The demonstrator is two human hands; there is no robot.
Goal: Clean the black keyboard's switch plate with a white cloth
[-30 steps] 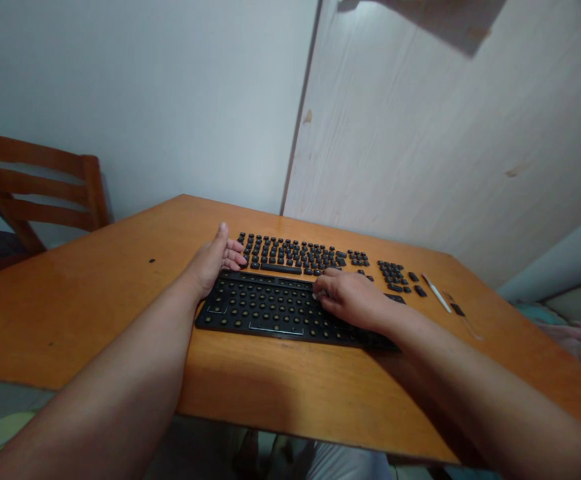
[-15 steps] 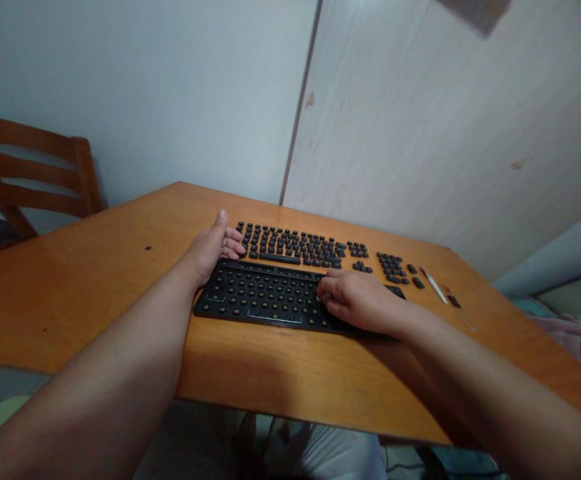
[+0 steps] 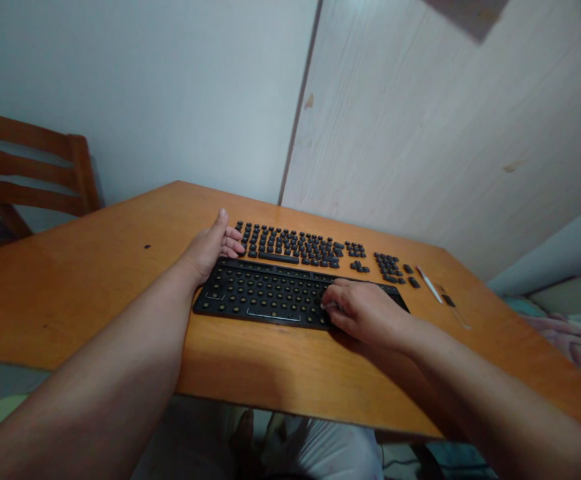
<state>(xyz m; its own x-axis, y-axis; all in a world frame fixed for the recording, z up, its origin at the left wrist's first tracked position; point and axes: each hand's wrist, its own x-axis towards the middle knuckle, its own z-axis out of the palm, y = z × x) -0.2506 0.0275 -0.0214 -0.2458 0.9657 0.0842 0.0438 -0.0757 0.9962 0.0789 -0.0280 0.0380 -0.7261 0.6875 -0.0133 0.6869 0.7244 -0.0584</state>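
Note:
A black keyboard base (image 3: pixel 255 297) without its keycaps lies on the wooden table, with bare key posts showing. At its left end my left hand (image 3: pixel 215 247) rests on edge, thumb up and fingers stretched loosely, against the base's far left corner. Over the base's right half, my right hand (image 3: pixel 355 307) has its fingers pinched together and pressed down among the posts. A bit of something small and white (image 3: pixel 326 304) shows at those fingertips, mostly hidden. The right hand covers part of the base beneath it.
Behind the base, black keycaps (image 3: pixel 295 244) stand in keyboard order, with a long space bar (image 3: pixel 278 258). To the right are number-pad keycaps (image 3: pixel 388 265), a white pen-like stick (image 3: pixel 429 285) and a dark-handled wire tool (image 3: pixel 449 301). A wooden chair (image 3: pixel 30 160) stands at the left.
My right hand has slid a little to the right and nearer to me across the base, fingers still pinched. My left hand stays in place. The view has tilted down slightly.

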